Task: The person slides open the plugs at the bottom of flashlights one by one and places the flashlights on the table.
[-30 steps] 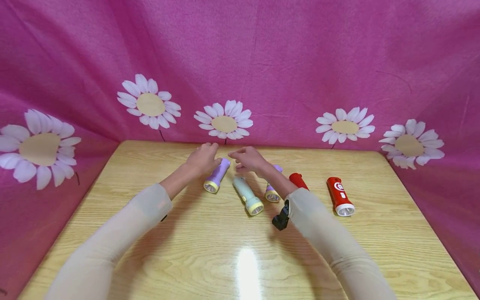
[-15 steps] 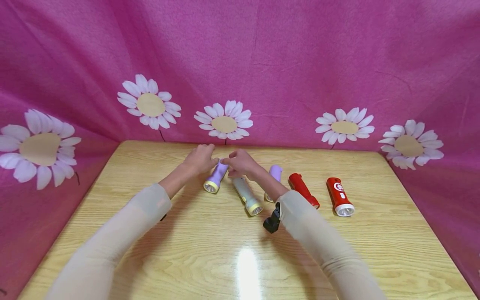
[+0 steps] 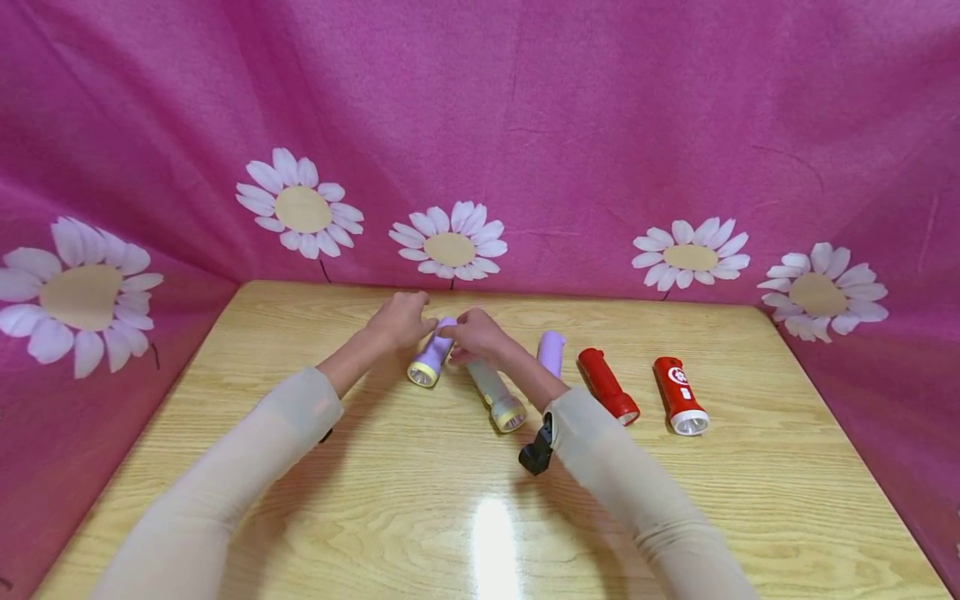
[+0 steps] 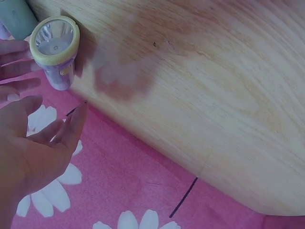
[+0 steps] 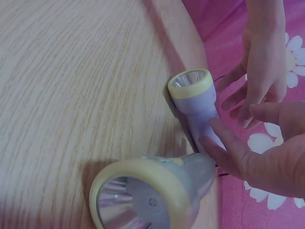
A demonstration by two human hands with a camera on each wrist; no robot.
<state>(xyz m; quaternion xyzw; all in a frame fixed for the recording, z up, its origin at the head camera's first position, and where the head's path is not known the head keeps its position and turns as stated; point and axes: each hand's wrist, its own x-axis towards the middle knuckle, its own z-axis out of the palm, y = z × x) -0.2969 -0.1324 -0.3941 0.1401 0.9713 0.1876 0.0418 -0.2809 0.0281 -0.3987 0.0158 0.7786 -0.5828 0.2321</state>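
Purple flashlight (image 3: 433, 354) with a yellow rim lies between my two hands, its lens toward me. Beside its far end, my left hand (image 3: 400, 320) has relaxed fingers and holds nothing; the left wrist view shows a gap between that hand (image 4: 38, 148) and the flashlight (image 4: 59, 71). On the other side is my right hand (image 3: 482, 333), over the tail of a pale green flashlight (image 3: 491, 387). In the right wrist view, the extended fingers of the right hand (image 5: 271, 169) overlap the purple barrel (image 5: 202, 124), ungripped.
To the right lie a second purple flashlight (image 3: 551, 350), partly hidden by the right forearm, a red flashlight (image 3: 606, 383) and a red one with a white rim (image 3: 678, 392). A pink flowered cloth (image 3: 570, 167) rises behind the wooden table (image 3: 390, 517).
My right hand has moved left and slightly toward me, over the green flashlight's tail, uncovering the red flashlight. My left hand has shifted slightly left. The flashlights lie where they were.
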